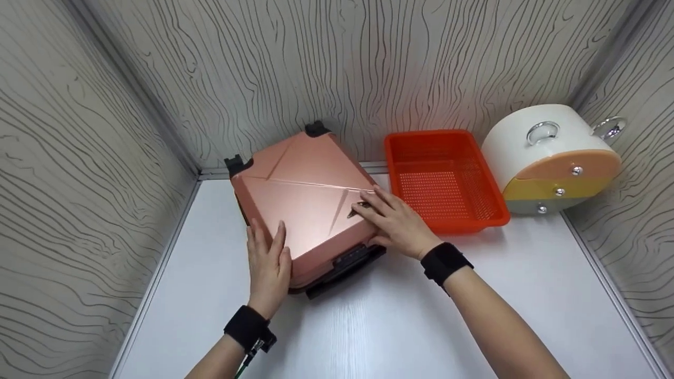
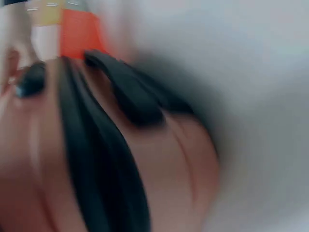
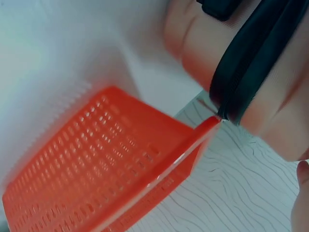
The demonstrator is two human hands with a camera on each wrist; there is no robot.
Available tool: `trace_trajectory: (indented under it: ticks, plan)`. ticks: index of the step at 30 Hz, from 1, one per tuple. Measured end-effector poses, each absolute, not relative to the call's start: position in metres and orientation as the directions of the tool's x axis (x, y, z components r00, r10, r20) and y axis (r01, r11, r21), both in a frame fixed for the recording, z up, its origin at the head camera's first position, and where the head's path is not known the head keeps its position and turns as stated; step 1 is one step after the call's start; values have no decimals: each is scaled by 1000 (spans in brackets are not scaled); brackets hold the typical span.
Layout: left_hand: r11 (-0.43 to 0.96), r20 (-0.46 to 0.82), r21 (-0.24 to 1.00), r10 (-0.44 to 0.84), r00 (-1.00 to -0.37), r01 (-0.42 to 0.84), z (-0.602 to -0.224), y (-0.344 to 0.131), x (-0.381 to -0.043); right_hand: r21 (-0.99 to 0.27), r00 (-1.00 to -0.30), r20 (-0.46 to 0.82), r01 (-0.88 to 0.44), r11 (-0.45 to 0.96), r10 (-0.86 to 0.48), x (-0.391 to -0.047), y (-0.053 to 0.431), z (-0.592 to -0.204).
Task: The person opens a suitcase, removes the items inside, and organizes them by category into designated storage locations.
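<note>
A small rose-gold suitcase (image 1: 300, 197) lies at an angle on the white table, its black wheels (image 1: 316, 129) toward the back wall. The black handle (image 1: 347, 269) faces the near side. Along the left side my left hand (image 1: 268, 268) rests with straight fingers on the shell. My right hand (image 1: 400, 223) touches the near right corner, fingers spread over the top by a dark emblem and thumb lower on the side. A black zip band (image 3: 258, 58) runs around the suitcase in the right wrist view. Blur softens the left wrist view.
To the right of the suitcase stands an orange-red perforated plastic basket (image 1: 497, 208). Beyond it sits a white rounded drawer box (image 1: 532, 126) with orange, yellow and grey-green drawers and metal rings. Wood-patterned walls (image 1: 368, 68) enclose the table (image 1: 337, 337) at the back and sides.
</note>
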State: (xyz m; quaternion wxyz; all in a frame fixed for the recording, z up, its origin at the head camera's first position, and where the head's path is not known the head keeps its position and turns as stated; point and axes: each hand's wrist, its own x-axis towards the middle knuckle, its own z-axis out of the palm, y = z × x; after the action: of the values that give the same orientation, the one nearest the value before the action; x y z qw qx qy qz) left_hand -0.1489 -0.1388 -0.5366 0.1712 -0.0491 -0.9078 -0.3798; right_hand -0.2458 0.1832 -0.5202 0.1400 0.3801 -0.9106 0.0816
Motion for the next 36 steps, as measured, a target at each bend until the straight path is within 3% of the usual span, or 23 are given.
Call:
trace_trajectory:
  ticks: [5,10,14,16,19,25,31,36]
  plan:
    - [814,484,443,136,-864,376,-544,-143,-157,19,-704,314,-666,746,-637,-255,188,-518]
    - [791,536,228,384,-752,567,-546,-154,-168,-7,-774,294,-589,808,-561,-265,193,-514]
    - [736,515,186,491,-703,651,-538,-166,-182,-74,-840,233,-518,852,-490,-268,192,-509]
    - [733,504,215,483,-716,646,-531,-171,-190,-122,-862,205,-493,861,-464,-268,190,-507]
    - [765,462,315,393,-795,561,-521,-180,-204,-183,-879,185,-471,863,-440,-264,185,-504]
    - [837,269,489,120,-956,243,-499,-215,-249,-200,-846,252,-520,831,-469,-236,152,-500]
    - [837,133,540,19,-991,89,-474,-243,-284,-176,-767,250,-636,752,-591,-195,99,-509]
    - [870,29,489,58,-998,65,-466,-246,-292,-140,-778,226,-621,771,-586,-182,85,-518]
